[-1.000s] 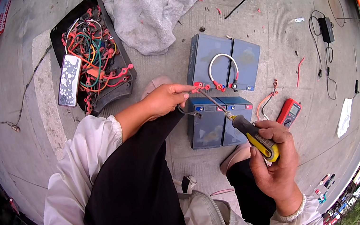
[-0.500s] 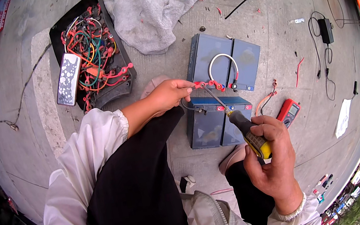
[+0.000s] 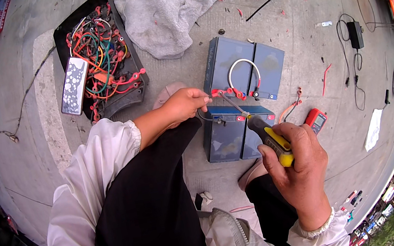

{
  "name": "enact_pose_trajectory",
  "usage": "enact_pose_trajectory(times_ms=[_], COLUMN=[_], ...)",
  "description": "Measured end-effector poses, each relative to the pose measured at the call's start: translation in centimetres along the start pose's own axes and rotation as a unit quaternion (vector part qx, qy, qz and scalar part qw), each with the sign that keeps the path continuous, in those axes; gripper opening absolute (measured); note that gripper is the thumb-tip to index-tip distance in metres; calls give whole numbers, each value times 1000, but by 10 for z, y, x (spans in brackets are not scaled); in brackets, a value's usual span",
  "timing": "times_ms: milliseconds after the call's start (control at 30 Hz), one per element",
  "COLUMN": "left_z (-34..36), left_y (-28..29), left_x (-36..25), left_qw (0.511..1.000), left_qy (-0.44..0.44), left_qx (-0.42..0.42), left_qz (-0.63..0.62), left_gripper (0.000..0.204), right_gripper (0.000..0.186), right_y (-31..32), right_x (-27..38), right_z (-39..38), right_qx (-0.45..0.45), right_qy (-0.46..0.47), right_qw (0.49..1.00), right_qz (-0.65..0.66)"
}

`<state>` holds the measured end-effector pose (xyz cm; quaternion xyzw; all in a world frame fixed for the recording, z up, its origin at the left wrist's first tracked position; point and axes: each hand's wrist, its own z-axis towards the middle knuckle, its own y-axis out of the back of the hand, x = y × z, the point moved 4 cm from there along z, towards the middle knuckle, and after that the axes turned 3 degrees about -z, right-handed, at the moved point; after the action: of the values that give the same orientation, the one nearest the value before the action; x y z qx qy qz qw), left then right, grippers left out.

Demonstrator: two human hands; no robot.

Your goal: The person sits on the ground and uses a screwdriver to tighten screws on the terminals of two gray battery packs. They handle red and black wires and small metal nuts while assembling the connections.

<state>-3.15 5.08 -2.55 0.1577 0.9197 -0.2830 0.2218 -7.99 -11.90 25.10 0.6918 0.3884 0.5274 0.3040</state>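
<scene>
Two hands work for me: my left hand [image 3: 186, 105] pinches the end of a red lead [image 3: 216, 92], and my right hand [image 3: 300, 168] grips a screwdriver [image 3: 268, 136]. Since half a second ago its handle has rolled in my fingers while the tip stays at the lead; I judge a screw is being turned. Just beyond my fingertips lie grey batteries [image 3: 231, 53]; between my hands, a second pair [image 3: 224, 142]; past my right, a multimeter [image 3: 317, 117].
</scene>
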Motion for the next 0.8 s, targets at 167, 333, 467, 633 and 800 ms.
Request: enact_pose_trajectory(times_ms=[167, 333, 467, 633, 800], left_z=[0, 3, 3, 6, 6], left_y=[1, 3, 3, 5, 5], left_x=[1, 5, 5, 9, 9], left_qw=[1000, 1000, 1000, 1000, 1000], left_qy=[5, -2, -2, -5, -6], left_qx=[5, -7, -9, -12, -4], left_qz=[0, -11, -3, -8, -15], left_gripper=[18, 19, 18, 18, 18], right_gripper=[38, 42, 44, 45, 42], right_y=[9, 0, 4, 3, 5], right_x=[15, 12, 4, 11, 5], right_z=[15, 4, 7, 13, 8], right_qx=[-65, -13, -60, -83, -55], right_qy=[50, 82, 28, 116, 31], right_qw=[997, 995, 996, 989, 996], right_qz=[8, -49, -51, -26, -65])
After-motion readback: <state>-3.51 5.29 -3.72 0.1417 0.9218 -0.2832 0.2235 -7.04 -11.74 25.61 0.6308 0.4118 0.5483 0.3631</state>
